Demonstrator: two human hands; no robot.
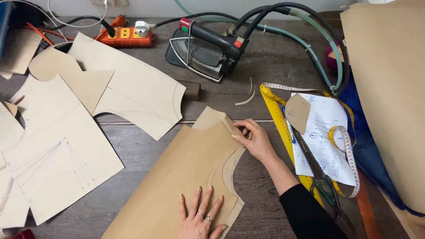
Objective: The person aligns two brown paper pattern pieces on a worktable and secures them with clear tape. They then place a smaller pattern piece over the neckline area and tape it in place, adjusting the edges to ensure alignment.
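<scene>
The brown pattern (177, 177) lies on the tabletop (265, 66), long axis running from lower left to upper right. The left hand (201, 217) presses flat on its lower part, fingers spread; the right hand (254, 138) pinches its upper right edge (the nearer hand there). A white written sheet (325, 132) lies to the right.

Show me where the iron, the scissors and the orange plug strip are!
iron (208, 48): head view, on its black handle and body.
scissors (321, 177): head view, on the blades near the pivot.
orange plug strip (126, 37): head view, on its top face with the sockets.
</scene>
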